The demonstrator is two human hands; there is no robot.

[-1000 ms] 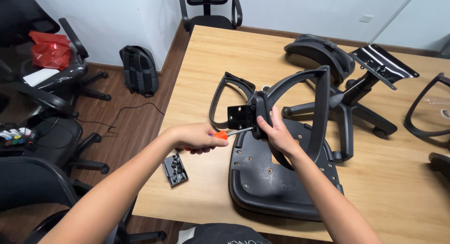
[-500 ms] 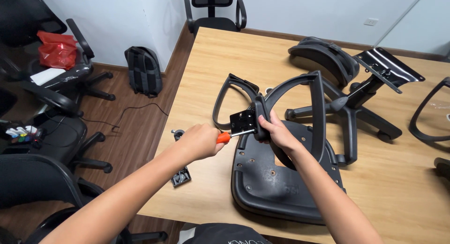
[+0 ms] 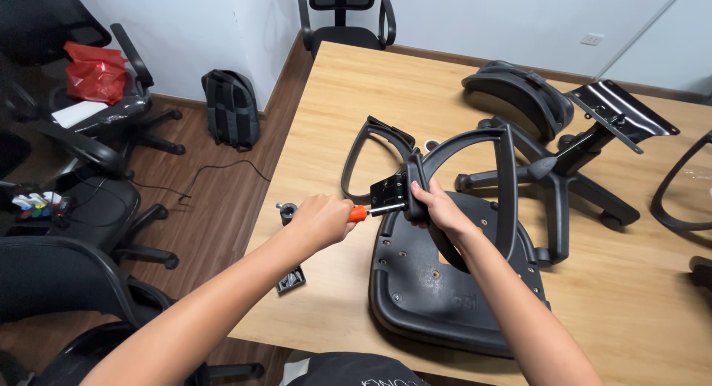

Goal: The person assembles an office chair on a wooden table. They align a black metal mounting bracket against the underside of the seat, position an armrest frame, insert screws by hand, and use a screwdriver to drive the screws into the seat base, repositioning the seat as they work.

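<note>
A black chair seat pan (image 3: 445, 297) lies upside down on the wooden table (image 3: 348, 111). My right hand (image 3: 437, 208) grips a black armrest (image 3: 489, 145) that stands on the seat's left edge, next to its metal bracket (image 3: 389, 189). My left hand (image 3: 319, 219) is closed around an orange-handled screwdriver (image 3: 359, 213) whose shaft points right into that bracket. A second black armrest (image 3: 371, 145) lies flat on the table just behind the bracket.
A chair base with its mechanism plate (image 3: 578, 156) and a black backrest (image 3: 519, 93) lie at the table's far right. A small tray of parts (image 3: 289, 278) sits at the table's left edge. Office chairs, a backpack (image 3: 230, 108) and a red bag (image 3: 93, 71) occupy the floor on the left.
My left hand with the screwdriver stays at the bracket, shifting slightly. My right hand keeps its grip on the armrest. The view has moved a little.
</note>
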